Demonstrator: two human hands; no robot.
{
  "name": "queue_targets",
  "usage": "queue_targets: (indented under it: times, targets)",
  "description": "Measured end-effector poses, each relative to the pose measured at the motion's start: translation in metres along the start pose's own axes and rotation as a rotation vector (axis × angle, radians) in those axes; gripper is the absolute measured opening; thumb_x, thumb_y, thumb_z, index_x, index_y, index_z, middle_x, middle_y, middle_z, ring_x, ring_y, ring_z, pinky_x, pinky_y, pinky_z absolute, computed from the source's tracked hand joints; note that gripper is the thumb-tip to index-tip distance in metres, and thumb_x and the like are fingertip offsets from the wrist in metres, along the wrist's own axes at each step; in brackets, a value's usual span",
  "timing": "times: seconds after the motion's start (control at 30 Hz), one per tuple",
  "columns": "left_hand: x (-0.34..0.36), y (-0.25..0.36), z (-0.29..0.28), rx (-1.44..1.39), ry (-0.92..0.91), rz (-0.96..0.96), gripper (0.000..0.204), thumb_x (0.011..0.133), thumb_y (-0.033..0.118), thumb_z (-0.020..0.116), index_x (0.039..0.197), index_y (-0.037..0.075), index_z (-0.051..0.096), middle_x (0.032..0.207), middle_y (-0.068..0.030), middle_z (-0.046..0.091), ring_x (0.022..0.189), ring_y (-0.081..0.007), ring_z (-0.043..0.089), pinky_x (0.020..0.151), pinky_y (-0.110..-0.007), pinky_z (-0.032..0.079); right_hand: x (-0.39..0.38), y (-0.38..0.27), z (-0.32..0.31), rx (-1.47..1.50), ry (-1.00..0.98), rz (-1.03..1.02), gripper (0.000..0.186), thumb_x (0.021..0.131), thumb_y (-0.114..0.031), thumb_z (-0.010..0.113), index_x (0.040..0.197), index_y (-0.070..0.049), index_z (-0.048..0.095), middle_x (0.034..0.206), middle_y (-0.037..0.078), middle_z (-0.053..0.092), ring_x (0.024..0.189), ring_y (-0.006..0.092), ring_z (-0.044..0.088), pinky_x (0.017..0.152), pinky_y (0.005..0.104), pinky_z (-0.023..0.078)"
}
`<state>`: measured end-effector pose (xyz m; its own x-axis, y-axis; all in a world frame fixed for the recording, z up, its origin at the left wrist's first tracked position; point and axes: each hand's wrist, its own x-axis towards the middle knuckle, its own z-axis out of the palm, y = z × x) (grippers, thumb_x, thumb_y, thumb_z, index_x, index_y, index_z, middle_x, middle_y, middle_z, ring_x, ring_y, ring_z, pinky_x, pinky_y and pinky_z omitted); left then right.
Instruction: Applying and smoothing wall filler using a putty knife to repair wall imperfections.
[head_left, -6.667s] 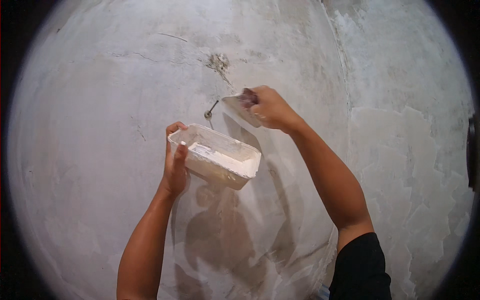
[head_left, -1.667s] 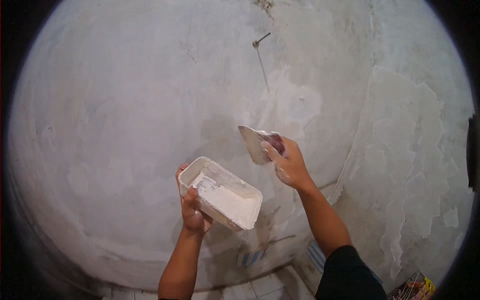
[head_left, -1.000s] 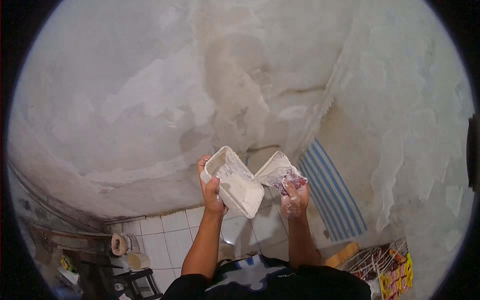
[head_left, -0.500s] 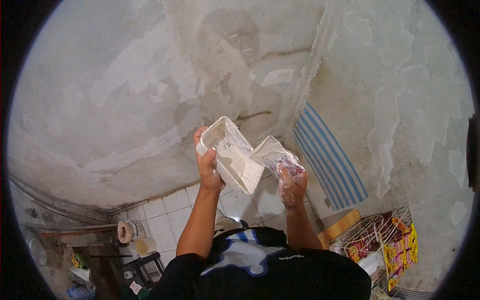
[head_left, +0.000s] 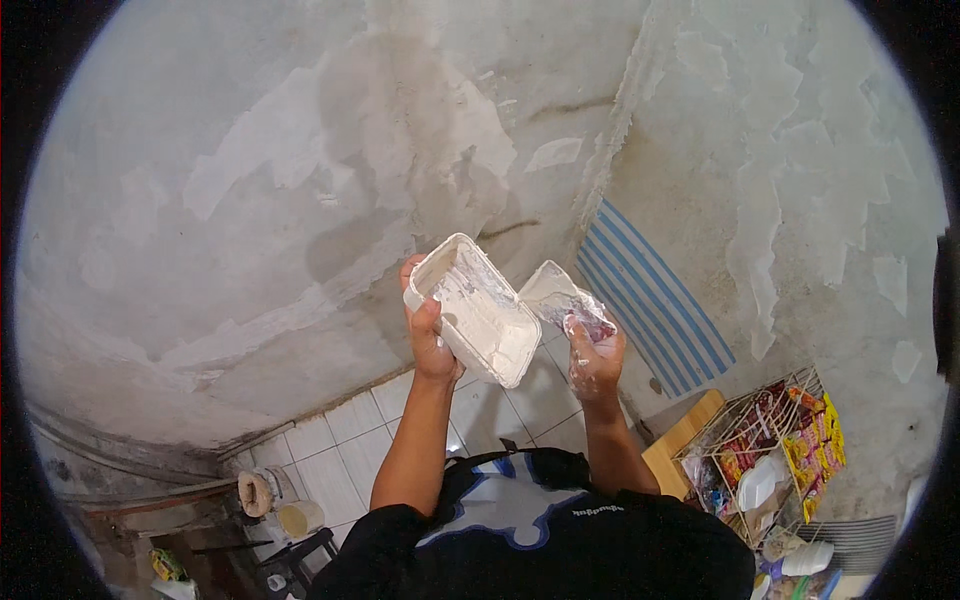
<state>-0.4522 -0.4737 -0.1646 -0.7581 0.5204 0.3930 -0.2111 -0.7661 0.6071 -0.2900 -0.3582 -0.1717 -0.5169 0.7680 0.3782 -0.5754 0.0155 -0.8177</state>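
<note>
Left hand (head_left: 432, 335): closed grip on the near long side of the tub (head_left: 474, 312), thumb over the rim, fingers beneath.
Tub: white, rectangular, tilted so its open side faces up and left; its inside is coated with white putty (head_left: 485, 320). It is held in the air at chest height, in front of the wall.
Right hand (head_left: 594, 355): closed grip around the handle of the scraper (head_left: 560, 296); fingers smeared white.
Scraper: its wide flat blade points up and left, and its edge sits just beside the tub's right end; whether it touches the tub cannot be told.
Wall (head_left: 300, 180): grey, rough, with paler patches of filler and a dark crack above the tub.
Corner: a second patchy wall meets the first at the right.
Board (head_left: 655, 300): blue and white stripes, leaning in the corner behind the scraper.
Floor (head_left: 340, 450): white tiles, below the hands.
Rack (head_left: 770, 450): wire, lower right, filled with colourful packets.
Roll (head_left: 257, 493): tape-like ring on the floor at lower left.
</note>
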Motion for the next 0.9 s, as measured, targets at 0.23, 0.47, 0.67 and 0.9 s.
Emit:
queue_targets:
  times: [0.23, 0.47, 0.67, 0.9]
  targets:
    - [-0.007, 0.015, 0.016, -0.084, 0.066, -0.023, 0.067, 0.080, 0.034, 0.067, 0.134, 0.011, 0.036, 0.122, -0.0116, 0.053, 0.116, -0.0250, 0.055, 0.098, -0.039, 0.049, -0.008, 0.012, -0.020, -0.762, -0.279, -0.049, 0.021, 0.086, -0.017, 0.066, 0.100, -0.002, 0.070, 0.091, 0.019, 0.067, 0.085, 0.0338, 0.063, 0.079, 0.0407, 0.047]
    - [-0.023, 0.010, -0.013, -0.120, 0.110, -0.028, 0.074, 0.080, 0.038, 0.066, 0.141, 0.010, 0.035, 0.128, -0.0111, 0.053, 0.119, -0.0262, 0.055, 0.103, -0.041, 0.047, -0.013, 0.033, -0.038, -0.799, -0.419, -0.117, 0.020, 0.084, -0.014, 0.065, 0.096, 0.002, 0.066, 0.087, 0.020, 0.065, 0.079, 0.0367, 0.062, 0.075, 0.0417, 0.048]
    - [-0.030, 0.034, -0.059, -0.076, 0.131, 0.106, 0.075, 0.086, 0.049, 0.055, 0.144, 0.003, 0.042, 0.137, -0.0147, 0.055, 0.124, -0.0306, 0.055, 0.105, -0.044, 0.046, -0.009, 0.046, -0.017, -0.310, 0.054, 0.299, 0.026, 0.089, -0.007, 0.062, 0.113, 0.002, 0.063, 0.099, 0.009, 0.069, 0.087, 0.0170, 0.066, 0.075, 0.0350, 0.054]
    - [-0.026, 0.046, -0.057, 0.142, 0.094, 0.262, 0.081, 0.079, 0.049, 0.067, 0.140, 0.009, 0.031, 0.122, -0.0086, 0.051, 0.113, -0.0209, 0.054, 0.098, -0.034, 0.045, -0.003, 0.037, -0.016, 0.378, 0.106, 0.534, 0.029, 0.091, -0.006, 0.058, 0.119, 0.001, 0.059, 0.109, 0.009, 0.066, 0.099, 0.0216, 0.066, 0.090, 0.0379, 0.055]
